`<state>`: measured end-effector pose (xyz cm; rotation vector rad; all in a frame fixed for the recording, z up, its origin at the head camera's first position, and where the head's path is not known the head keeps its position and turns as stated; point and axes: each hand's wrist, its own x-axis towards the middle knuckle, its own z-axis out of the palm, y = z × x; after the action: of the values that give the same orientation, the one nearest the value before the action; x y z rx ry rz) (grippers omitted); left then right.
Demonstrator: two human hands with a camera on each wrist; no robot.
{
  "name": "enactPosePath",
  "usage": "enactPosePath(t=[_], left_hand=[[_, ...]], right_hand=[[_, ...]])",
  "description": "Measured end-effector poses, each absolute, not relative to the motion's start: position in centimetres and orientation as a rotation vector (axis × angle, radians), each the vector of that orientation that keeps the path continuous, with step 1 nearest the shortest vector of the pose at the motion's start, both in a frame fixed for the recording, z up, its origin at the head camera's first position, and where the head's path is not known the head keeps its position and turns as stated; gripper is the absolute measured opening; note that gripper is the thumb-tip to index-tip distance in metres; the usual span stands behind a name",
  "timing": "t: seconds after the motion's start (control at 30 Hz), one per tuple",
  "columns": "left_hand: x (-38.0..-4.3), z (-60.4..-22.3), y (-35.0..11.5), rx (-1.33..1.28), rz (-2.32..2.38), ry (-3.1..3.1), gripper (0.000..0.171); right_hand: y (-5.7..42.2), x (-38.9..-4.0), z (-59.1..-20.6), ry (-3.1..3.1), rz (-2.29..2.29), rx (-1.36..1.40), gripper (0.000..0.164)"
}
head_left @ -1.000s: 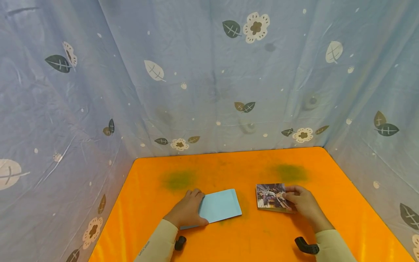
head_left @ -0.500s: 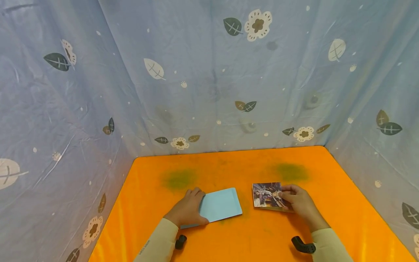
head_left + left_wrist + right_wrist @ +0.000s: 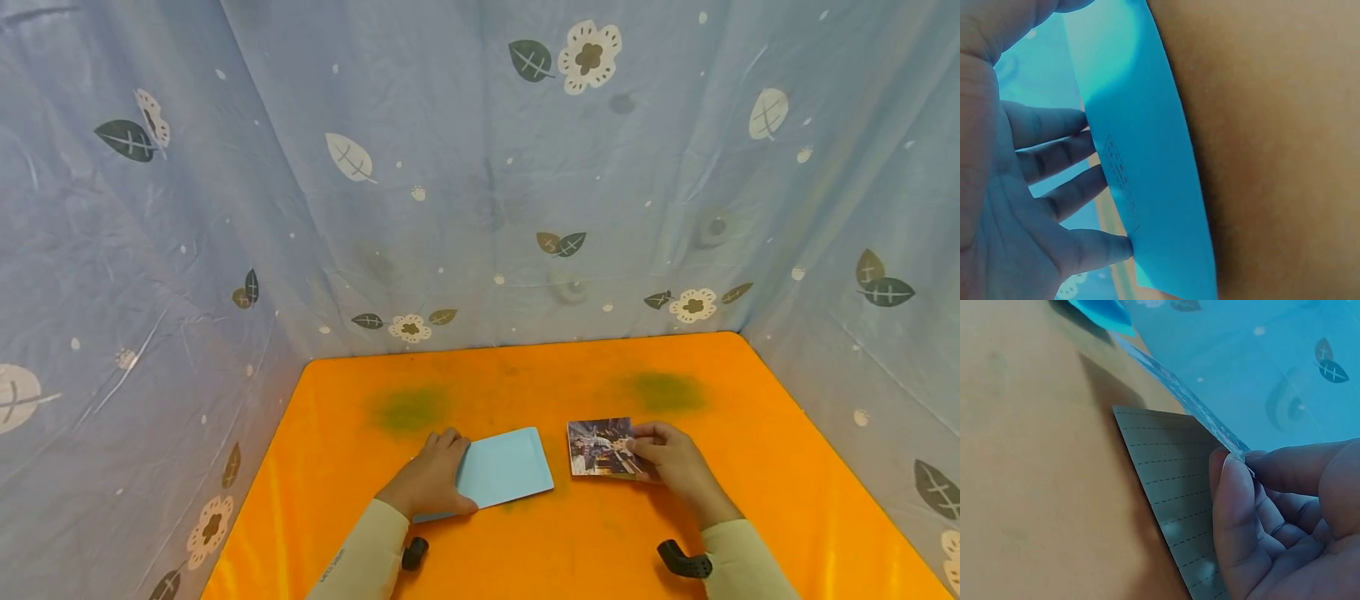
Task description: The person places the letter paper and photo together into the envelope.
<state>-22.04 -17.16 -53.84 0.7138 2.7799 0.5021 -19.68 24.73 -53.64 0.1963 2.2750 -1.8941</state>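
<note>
A light blue envelope (image 3: 506, 467) lies low over the table in the head view, slightly tilted. My left hand (image 3: 429, 482) grips its left end, thumb at the near edge and fingers at the far edge. In the left wrist view, fingertips touch the long edge of the envelope (image 3: 1160, 162), beside a small printed mark. To the right, my right hand (image 3: 681, 468) pinches the right edge of a folded greeting card (image 3: 596, 447) with a dark, colourful picture on top. The right wrist view shows the card's lower leaf (image 3: 1160, 469), pale with dashed lines, hanging apart from the picture leaf.
The orange table (image 3: 525, 558) has two greenish stains towards the back. A blue curtain (image 3: 480, 192) with leaves and flowers encloses its back and sides. Black curved pieces (image 3: 684, 560) stick out beside both wrists.
My right hand has moved left with the greeting card, narrowing the gap to the envelope. The left hand and the envelope have hardly moved.
</note>
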Motion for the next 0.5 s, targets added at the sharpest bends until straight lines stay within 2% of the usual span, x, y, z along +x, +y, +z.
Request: enactPosePath(t=[0.5], left_hand=[[-21.99, -53.9, -17.35, 0.709, 0.559, 2.765, 0.094]], right_hand=[[23.92, -19.56, -53.98, 2.275, -1.907, 0.184, 0.038]])
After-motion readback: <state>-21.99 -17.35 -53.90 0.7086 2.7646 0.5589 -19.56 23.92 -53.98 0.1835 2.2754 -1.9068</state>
